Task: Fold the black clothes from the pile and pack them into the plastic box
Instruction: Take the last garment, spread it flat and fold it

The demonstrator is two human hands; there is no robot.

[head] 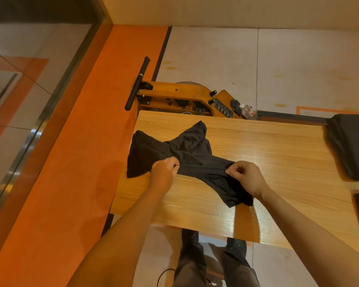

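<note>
While both hands pinch one edge: black garment (pixel 182 154), crumpled on wooden table (pixel 267 146), stretched between left hand (pixel 164 170) and right hand (pixel 245 177); bulk beyond them. Risk: bunched cloth folds crooked; plastic box unseen

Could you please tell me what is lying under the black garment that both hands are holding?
The wooden table lies under the black garment; the left hand and right hand pinch its edge. Anything beneath the cloth is hidden.
</note>
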